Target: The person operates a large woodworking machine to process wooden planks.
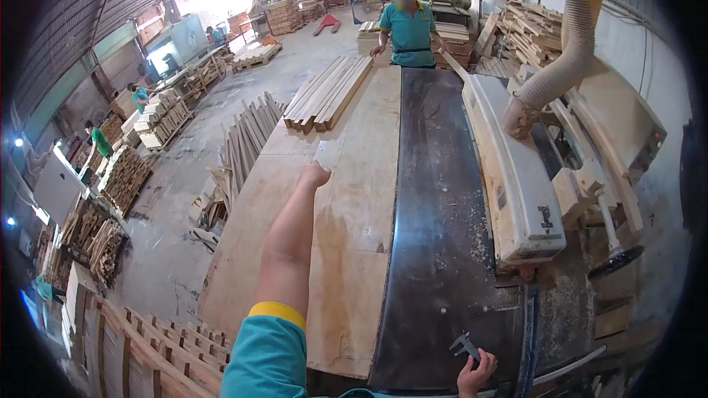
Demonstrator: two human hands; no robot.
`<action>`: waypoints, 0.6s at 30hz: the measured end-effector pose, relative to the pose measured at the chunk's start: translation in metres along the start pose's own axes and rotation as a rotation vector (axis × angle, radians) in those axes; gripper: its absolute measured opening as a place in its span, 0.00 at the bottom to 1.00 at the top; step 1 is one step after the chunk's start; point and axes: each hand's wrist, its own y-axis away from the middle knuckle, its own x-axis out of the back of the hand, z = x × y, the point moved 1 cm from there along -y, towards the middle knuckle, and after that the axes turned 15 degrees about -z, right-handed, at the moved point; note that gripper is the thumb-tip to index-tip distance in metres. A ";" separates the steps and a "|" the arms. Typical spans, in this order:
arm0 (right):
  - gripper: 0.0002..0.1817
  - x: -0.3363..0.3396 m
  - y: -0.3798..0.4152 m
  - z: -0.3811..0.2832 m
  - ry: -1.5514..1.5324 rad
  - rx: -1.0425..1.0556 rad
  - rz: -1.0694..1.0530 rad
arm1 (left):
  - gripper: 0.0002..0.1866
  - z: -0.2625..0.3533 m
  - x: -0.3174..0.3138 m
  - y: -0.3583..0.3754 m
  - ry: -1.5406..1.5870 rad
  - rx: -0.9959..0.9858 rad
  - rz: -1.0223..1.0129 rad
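Note:
My left arm reaches forward over the pale plywood part of the table [346, 206]. My left hand [316, 175] is closed, fingers curled away from me, so whatever they hold, if anything, is hidden. Just beyond it lies a stack of long wooden strips [330, 94], side by side. Low in the view, my right hand [478, 374] grips a caliper [464, 345], its jaws pointing up and to the left. The caliper is above the dark metal tabletop [442, 273].
A long white machine housing [512, 169] with a ribbed hose [579, 37] runs along the right. Across the table stands a co-worker [410, 33], one hand near a wooden strip. Slats [251, 133] lean at the table's left side; a slatted wooden stack [169, 343] stands lower left.

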 end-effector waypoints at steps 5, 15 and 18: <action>0.13 0.007 -0.023 -0.018 0.088 0.032 0.066 | 0.41 -0.011 -0.008 -0.061 -0.024 0.037 0.009; 0.17 -0.018 -0.044 -0.003 0.197 0.098 0.043 | 0.43 -0.032 -0.020 -0.198 -0.067 0.051 0.157; 0.19 -0.036 -0.038 0.007 0.324 0.047 0.055 | 0.45 -0.034 -0.020 -0.216 -0.077 0.072 0.192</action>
